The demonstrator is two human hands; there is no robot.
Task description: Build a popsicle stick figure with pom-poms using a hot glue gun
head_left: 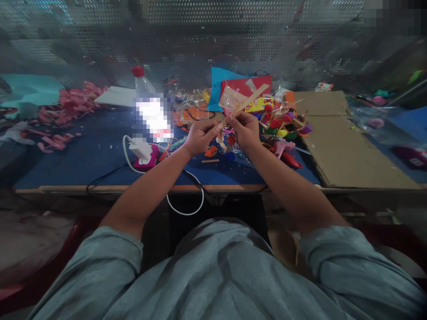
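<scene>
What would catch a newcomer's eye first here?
Probably the glaring white patch, its details blurred out, left of the hands, with a red-capped bottle behind it. Next, the left hand and right hand, meeting mid-picture at a pale strip. Pink pieces heaped at the far left stand out too.

We are in what looks like a craft workshop: our blue worktable [73,165] holds colourful craft pieces [282,122] and cardboard [350,153] before a perforated panel [233,49].
</scene>
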